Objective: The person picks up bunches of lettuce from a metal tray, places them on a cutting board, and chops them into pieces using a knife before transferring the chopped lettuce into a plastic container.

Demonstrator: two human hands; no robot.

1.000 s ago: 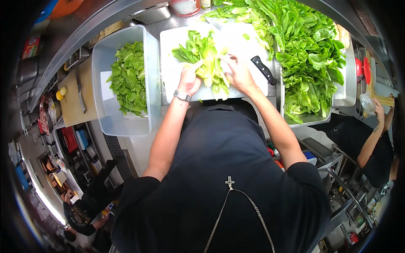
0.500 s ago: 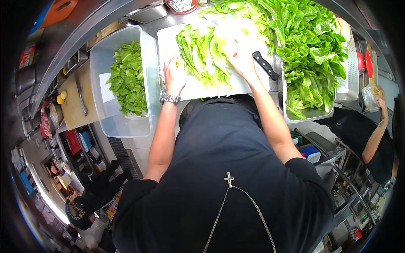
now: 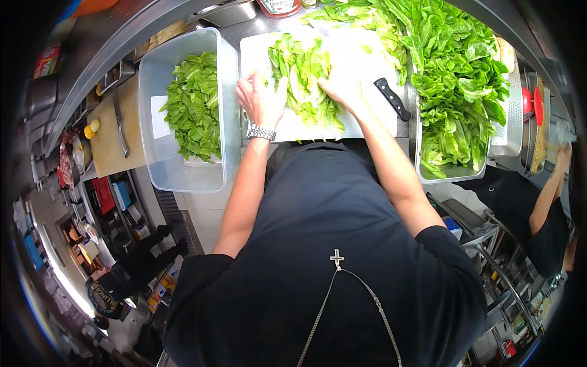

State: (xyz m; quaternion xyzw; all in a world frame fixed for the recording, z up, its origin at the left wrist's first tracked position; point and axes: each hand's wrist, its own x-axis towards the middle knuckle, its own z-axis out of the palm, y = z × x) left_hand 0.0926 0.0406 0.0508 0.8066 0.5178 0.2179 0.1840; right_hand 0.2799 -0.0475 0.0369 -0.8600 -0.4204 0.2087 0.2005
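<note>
A bunch of long green lettuce leaves [image 3: 304, 79] lies on a white cutting board [image 3: 260, 49] in front of me. My left hand [image 3: 264, 101], with a metal watch at the wrist, is at the left side of the leaves, fingers spread and thumb beside them. From the other side my right hand [image 3: 343, 90] meets the leaves, its fingers stretched out and partly washed out by glare. Neither hand closes round the lettuce. A knife [image 3: 392, 99] rests to the right of my right hand; its black riveted handle shows, while the blade is lost in the bright board.
Left of the board stands a clear plastic tub [image 3: 229, 104] holding cut lettuce [image 3: 195, 107]. On the right, a metal pan [image 3: 449, 176] is heaped with whole lettuce leaves [image 3: 455, 79]. A red-labelled bottle [image 3: 279, 7] stands behind. Another person [image 3: 535, 196] is at the far right.
My left hand has moved in to the right, against the leaves, with its fingers spreading. The right hand has shifted slightly, and the leaves lie in a narrower bunch. My view has shifted slightly.
</note>
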